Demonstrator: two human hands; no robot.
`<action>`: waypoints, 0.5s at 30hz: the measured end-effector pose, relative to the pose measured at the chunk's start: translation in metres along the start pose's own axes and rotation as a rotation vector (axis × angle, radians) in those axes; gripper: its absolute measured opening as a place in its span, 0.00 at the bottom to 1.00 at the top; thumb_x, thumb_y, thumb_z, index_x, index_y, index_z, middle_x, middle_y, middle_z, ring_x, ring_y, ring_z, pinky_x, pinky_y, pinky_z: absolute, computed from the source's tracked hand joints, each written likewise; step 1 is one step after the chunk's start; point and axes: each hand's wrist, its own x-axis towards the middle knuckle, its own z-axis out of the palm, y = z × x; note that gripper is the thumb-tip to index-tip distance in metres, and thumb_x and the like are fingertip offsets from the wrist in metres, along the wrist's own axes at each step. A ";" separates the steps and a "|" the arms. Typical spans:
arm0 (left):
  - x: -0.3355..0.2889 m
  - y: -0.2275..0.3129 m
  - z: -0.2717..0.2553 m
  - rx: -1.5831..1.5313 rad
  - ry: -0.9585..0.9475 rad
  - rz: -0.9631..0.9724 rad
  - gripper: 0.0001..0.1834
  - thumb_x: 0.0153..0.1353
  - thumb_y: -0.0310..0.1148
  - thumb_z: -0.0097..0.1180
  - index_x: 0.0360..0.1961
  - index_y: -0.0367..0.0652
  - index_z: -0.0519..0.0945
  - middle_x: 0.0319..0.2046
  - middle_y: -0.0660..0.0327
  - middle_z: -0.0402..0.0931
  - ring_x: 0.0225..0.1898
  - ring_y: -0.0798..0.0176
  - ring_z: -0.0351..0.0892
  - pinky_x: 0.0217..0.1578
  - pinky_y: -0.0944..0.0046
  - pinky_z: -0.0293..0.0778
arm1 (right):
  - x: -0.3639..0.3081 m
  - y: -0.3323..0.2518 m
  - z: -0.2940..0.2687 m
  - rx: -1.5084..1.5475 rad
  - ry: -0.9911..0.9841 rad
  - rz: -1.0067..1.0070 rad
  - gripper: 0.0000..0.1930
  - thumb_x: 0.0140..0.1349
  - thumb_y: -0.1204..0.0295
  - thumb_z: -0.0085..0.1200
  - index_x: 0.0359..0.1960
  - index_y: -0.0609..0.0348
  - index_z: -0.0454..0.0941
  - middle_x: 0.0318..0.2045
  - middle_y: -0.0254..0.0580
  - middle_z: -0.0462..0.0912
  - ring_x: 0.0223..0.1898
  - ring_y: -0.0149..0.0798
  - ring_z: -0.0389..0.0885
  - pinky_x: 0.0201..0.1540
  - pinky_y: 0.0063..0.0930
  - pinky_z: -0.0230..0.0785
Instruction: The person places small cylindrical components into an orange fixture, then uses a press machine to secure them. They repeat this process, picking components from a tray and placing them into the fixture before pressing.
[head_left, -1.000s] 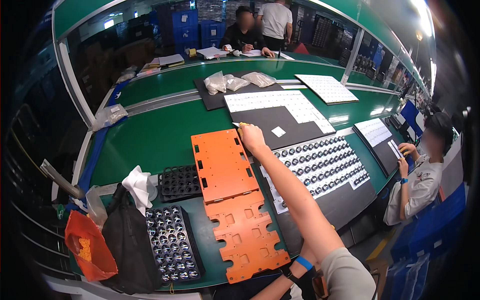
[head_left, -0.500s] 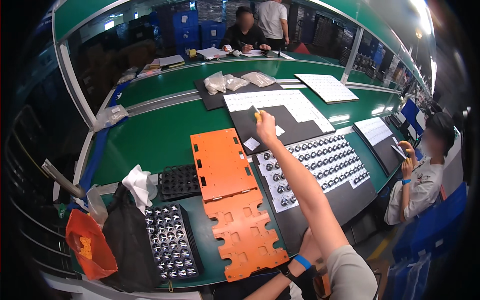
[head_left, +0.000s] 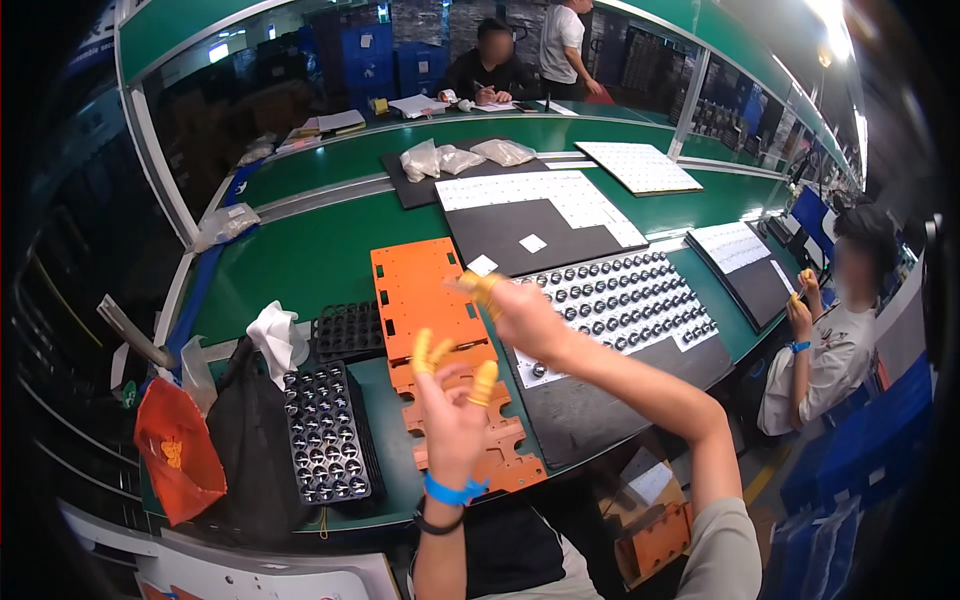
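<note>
My left hand, with yellow finger cots and a blue wristband, is raised over the near half of the orange fixture. Its fingers are spread and nothing shows between them. My right hand, slightly blurred, hovers above the fixture's right edge. Its cotted fingers are pinched together; whatever they hold is too smeared to name. Beyond that hand, a small white square card lies at the edge of the dark board, and another white card rests farther in.
Right of the fixture, a board carries rows of shiny round parts. At left stand a tray of chrome-like parts, a black tray, a white cloth and an orange bag. A co-worker sits at right.
My right hand has drawn back from the far dark board toward the orange fixture. The left hand has risen from the table's near edge to above the fixture. The view has shifted slightly.
</note>
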 end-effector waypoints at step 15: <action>0.040 -0.077 -0.042 -0.609 0.212 -0.333 0.16 0.77 0.42 0.38 0.53 0.46 0.75 0.52 0.59 0.78 0.52 0.56 0.80 0.55 0.53 0.77 | -0.033 -0.057 0.021 -0.245 -0.477 -0.124 0.13 0.57 0.79 0.55 0.44 0.69 0.75 0.33 0.53 0.83 0.37 0.52 0.86 0.36 0.41 0.80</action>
